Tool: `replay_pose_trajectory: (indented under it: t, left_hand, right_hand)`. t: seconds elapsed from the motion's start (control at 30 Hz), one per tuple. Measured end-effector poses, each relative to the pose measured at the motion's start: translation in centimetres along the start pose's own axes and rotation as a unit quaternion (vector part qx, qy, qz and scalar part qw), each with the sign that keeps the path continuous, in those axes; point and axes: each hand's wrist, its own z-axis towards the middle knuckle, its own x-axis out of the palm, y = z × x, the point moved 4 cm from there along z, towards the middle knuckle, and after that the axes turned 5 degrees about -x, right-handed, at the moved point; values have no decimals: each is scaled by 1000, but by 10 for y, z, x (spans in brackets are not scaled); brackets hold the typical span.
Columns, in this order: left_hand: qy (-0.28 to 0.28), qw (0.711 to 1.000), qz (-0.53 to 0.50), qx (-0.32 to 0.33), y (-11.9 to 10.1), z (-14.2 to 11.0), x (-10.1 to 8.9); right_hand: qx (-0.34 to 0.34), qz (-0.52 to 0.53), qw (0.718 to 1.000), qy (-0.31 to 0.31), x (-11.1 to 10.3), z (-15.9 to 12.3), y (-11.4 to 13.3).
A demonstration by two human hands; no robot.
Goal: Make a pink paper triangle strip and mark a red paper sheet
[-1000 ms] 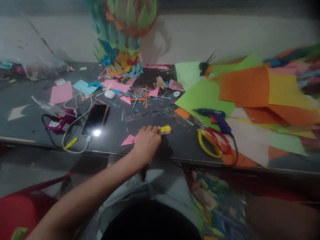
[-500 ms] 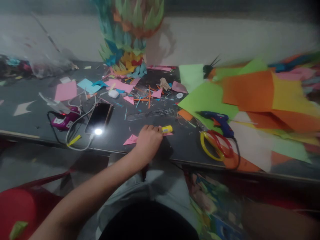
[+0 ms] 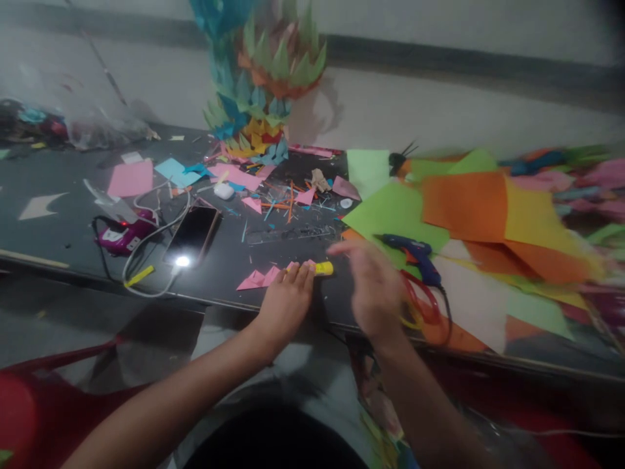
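My left hand [image 3: 287, 301] lies at the near edge of the dark table [image 3: 58, 234], fingers stretched flat onto a small pink folded paper [image 3: 297, 266]. A short yellow stick-like object [image 3: 323, 268] lies just past its fingertips. More pink folded triangles [image 3: 258, 279] sit to its left. My right hand [image 3: 375, 290] is raised above the table, blurred by motion, fingers spread and holding nothing I can see. It hovers in front of the red and yellow scissors [image 3: 430, 306] and the blue glue gun [image 3: 413, 252].
A tall model of folded paper pieces [image 3: 261, 85] stands at the back. Green, orange and yellow sheets [image 3: 469, 202] cover the right side. A phone [image 3: 193, 234], white cable, purple charger [image 3: 122, 236], earbud case [image 3: 224, 191] and paper scraps lie on the left.
My right hand has come up into view over the table beside the scissors. My left hand has flattened its fingers on the pink paper. The camera has tilted upward slightly.
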Motion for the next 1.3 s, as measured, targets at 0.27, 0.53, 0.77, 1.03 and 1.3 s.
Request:
replay_pose_trajectory:
  t: [0.27,0.53,0.77,1.03,1.3]
  left_hand:
    - [1,999,-27,-29,18,16,4]
    - [-6,999,-49,-20,-11,-24,10]
    - [-38,995,-85,-32,-5,-26,11]
    - [-69,993,-63,-76,20,9,5]
    - [-78,992,-63,-75,-12,-30,13]
  right_hand:
    - [30,-53,980,188,95,47,-53]
    - [-16,-112,953,282,77,-3,-42]
    - [-28,-148,932,331,79,2,-43]
    - [7,-131,938,322,112,48,-68]
    - [-29,-152,937,313,82,-1,-49]
